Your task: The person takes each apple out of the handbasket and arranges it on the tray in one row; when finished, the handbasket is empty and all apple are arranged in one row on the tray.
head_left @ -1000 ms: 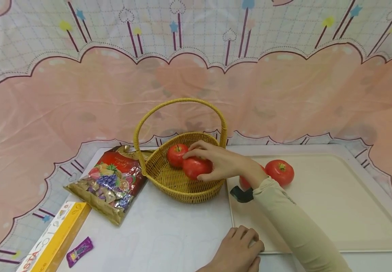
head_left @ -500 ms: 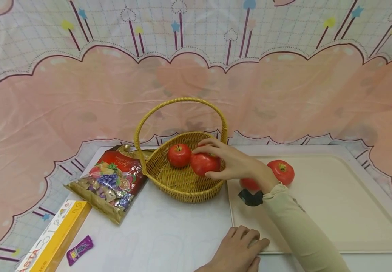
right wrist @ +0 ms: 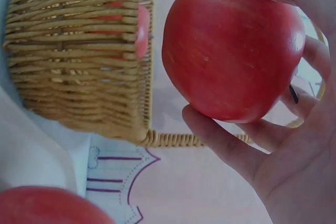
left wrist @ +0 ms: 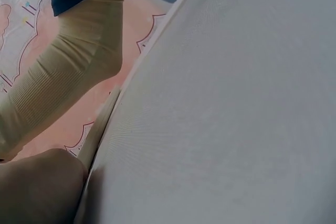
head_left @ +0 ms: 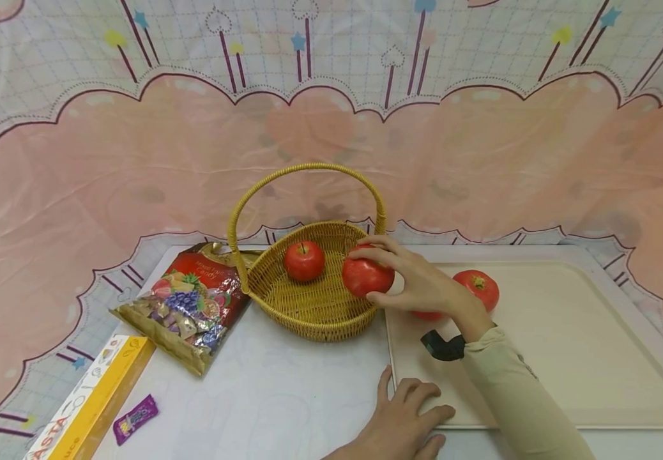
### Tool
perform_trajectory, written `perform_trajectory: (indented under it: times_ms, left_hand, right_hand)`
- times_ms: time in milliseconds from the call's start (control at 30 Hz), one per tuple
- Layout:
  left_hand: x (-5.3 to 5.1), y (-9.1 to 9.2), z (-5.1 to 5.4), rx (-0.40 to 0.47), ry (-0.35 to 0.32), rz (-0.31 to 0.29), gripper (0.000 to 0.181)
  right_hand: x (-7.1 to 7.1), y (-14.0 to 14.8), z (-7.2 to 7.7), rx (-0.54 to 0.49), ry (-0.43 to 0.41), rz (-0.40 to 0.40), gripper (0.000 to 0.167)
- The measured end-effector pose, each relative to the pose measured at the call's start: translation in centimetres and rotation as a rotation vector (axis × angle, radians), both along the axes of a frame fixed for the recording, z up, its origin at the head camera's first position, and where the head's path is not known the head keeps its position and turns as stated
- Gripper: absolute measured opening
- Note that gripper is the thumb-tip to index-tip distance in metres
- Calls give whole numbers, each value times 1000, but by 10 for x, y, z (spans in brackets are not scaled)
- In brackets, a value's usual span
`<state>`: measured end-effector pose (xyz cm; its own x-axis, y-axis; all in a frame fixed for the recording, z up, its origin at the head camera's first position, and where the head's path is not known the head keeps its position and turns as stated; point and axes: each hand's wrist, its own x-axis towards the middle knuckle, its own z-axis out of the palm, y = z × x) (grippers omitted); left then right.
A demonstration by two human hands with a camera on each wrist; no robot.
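Note:
My right hand [head_left: 423, 281] grips a large red apple [head_left: 368, 275] at the right rim of the yellow wicker basket [head_left: 320, 329]. In the right wrist view the fingers and thumb wrap round that apple [right wrist: 231, 45], which is held clear of the basket wall [right wrist: 73, 51]. A second red apple [head_left: 304, 260] lies inside the basket. My left hand [head_left: 397, 418] rests with spread fingers on the near left corner of the cream tray [head_left: 573, 358]. On the tray sit a red apple [head_left: 478, 289] and another one [head_left: 429, 315], mostly hidden behind my right hand.
A candy bag [head_left: 188, 300] leans beside the basket on its left. Nearer the front left lie a yellow and white pasta box [head_left: 98, 396] and a small purple packet [head_left: 136, 418]. A patterned cloth [head_left: 331, 140] hangs behind the table.
My right hand has moved right with the apple, from over the middle of the basket to its right rim. The fingers of my left hand have spread apart.

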<state>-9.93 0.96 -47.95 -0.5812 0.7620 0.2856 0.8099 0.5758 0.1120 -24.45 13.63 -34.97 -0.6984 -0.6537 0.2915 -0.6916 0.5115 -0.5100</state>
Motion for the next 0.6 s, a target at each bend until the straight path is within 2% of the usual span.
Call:
perform_trajectory:
  times_ms: [233,433,600]
  left_hand:
    - [-4,2,4,1,22,-10,29]
    - [-6,2,4,-2,-15,-24,29]
    - [-7,0,4,9,-17,-25,29]
  right_hand:
    - [7,18,-3,-59,25,-22,61]
    - [14,33,-10,-95,42,-68,63]
    - [18,42,-13,-119,54,-89,66]
